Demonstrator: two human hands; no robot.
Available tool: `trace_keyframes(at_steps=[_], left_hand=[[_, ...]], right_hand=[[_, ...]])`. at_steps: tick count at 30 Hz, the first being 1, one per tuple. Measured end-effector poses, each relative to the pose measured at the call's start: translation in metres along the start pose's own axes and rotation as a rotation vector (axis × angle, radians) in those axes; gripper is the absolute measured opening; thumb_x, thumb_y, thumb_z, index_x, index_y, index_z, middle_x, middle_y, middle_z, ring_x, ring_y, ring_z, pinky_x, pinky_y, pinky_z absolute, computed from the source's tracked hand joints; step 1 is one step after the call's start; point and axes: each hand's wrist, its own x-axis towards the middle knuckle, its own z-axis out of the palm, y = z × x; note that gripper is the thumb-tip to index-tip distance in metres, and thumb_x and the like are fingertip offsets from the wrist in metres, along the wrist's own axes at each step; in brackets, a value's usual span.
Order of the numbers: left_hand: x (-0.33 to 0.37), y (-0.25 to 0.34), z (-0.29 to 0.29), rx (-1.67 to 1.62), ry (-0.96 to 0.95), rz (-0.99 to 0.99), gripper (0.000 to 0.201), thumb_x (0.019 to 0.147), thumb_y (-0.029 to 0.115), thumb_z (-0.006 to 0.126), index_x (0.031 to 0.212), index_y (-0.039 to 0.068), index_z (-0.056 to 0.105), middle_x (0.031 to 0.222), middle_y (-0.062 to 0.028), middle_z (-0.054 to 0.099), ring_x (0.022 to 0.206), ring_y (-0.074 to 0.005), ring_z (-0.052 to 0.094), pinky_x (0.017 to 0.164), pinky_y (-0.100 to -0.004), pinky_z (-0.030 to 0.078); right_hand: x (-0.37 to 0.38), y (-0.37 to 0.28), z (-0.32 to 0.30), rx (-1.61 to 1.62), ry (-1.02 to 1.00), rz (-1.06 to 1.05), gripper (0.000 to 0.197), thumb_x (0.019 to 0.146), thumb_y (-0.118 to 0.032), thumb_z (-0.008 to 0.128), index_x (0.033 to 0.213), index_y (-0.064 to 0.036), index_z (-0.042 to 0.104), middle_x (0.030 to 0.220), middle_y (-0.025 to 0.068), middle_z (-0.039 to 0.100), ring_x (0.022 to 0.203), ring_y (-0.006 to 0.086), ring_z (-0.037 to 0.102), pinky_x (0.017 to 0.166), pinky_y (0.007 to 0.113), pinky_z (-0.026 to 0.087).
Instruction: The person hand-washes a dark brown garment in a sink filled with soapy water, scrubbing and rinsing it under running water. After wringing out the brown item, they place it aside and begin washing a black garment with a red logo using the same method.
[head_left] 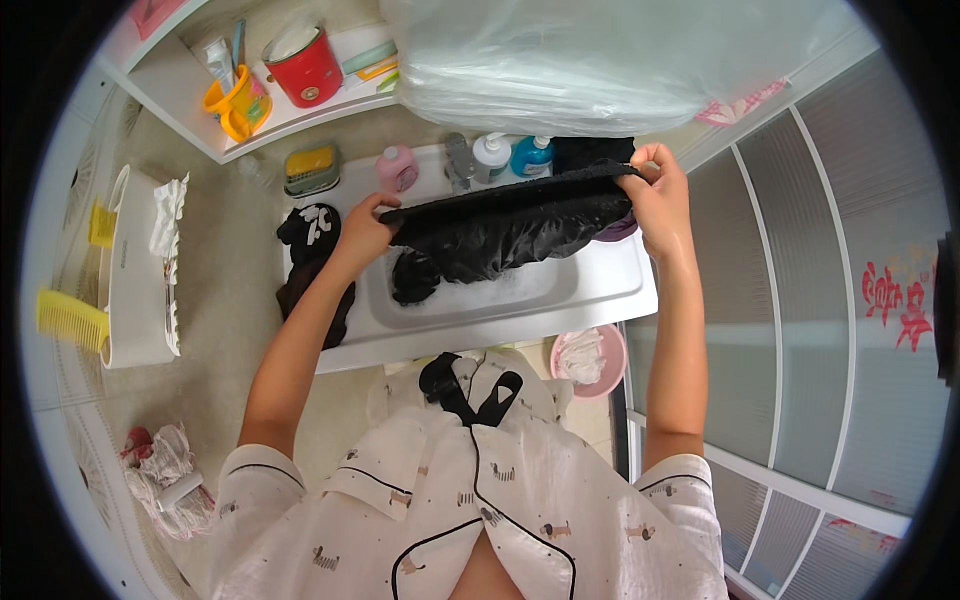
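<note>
A wet black garment [500, 235] is stretched across a white sink [480, 328], its upper edge pulled nearly straight. My left hand [366, 235] pinches one end of that edge, and my right hand [660, 200] grips the other end, slightly higher. The lower part of the cloth hangs bunched into the basin, where whitish, sudsy water shows. On the sink's left rim lies another dark cloth with a white print [318, 228]. Beyond my right hand is more black fabric [590, 153], and a purple item [618, 229] is partly hidden behind the garment.
Along the sink's back stand a soap box with a yellow sponge [310, 162], a pink bottle [397, 168], a white pump bottle [491, 157] and a blue one [532, 156]. A pink basin [616, 365] sits below right. A shelf [340, 112] and translucent plastic sheet [600, 70] overhang the back.
</note>
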Motion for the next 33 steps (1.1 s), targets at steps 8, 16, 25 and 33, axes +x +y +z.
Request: trace_keyframes(at_steps=[8,16,25,33], left_hand=[[-0.034,0.054,0.007,-0.880,0.151,0.311,0.037,0.086,-0.011,0.050,0.114,0.009,0.061,0.111,-0.0091,0.064,0.106,-0.0229,0.061,0.091,-0.0351,0.051],[0.067,-0.120,0.085,0.837,0.197,0.200,0.076,0.073,0.002,0.065,0.141,0.031,0.048,0.138,-0.0221,0.037,0.121,-0.0494,0.042,0.096,-0.0619,0.040],[0.138,-0.175,0.171,0.979,-0.046,0.278,0.094,0.069,0.014,0.077,0.148,0.044,0.034,0.156,-0.0163,0.018,0.143,-0.0529,0.007,0.104,-0.0801,0.009],[0.208,-0.295,0.191,1.076,-0.128,0.325,0.048,0.079,0.007,0.062,0.125,0.018,0.061,0.132,-0.0237,0.049,0.127,-0.0433,0.041,0.109,-0.0548,0.032]], right_hand=[[-0.011,0.029,0.008,0.295,-0.052,0.007,0.046,0.073,0.022,0.043,0.106,-0.0033,0.064,0.098,0.0027,0.066,0.090,0.0096,0.061,0.081,0.022,0.047],[-0.033,0.286,0.134,-0.552,-0.047,0.072,0.054,0.074,-0.001,0.058,0.121,-0.0259,0.064,0.118,0.0190,0.055,0.106,0.0410,0.050,0.092,0.049,0.043],[-0.030,0.352,0.200,-1.077,-0.420,0.135,0.090,0.078,-0.034,0.073,0.151,-0.0487,0.022,0.161,0.0084,0.012,0.141,0.0481,0.019,0.099,0.080,0.022],[-0.044,0.468,0.222,-1.187,-0.947,0.061,0.059,0.092,-0.038,0.051,0.148,-0.0242,0.038,0.154,0.0115,0.034,0.130,0.0441,0.040,0.099,0.075,0.027]])
